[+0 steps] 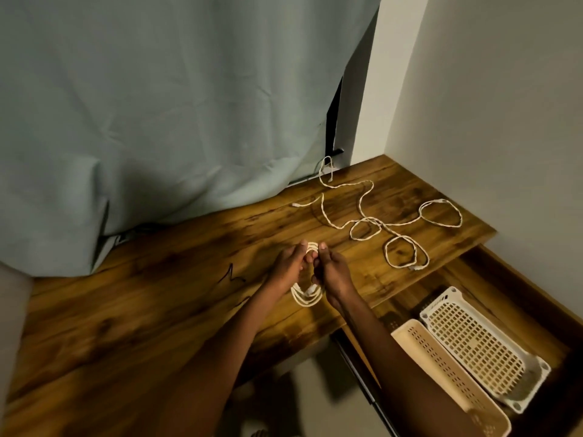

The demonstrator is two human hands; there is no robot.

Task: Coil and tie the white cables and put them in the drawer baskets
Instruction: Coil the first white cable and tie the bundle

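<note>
You are gripping the coiled white braided cable with both your left hand and right hand; keep the loops pinched together while wrapping the tail around them.

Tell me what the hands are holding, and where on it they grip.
Both hands, left hand and right hand, hold the coiled white cable. Their fingers grip the coil's upper part, one on each side; its lower loops hang free below.

A loose white cable sprawls across the wooden desk.
</note>
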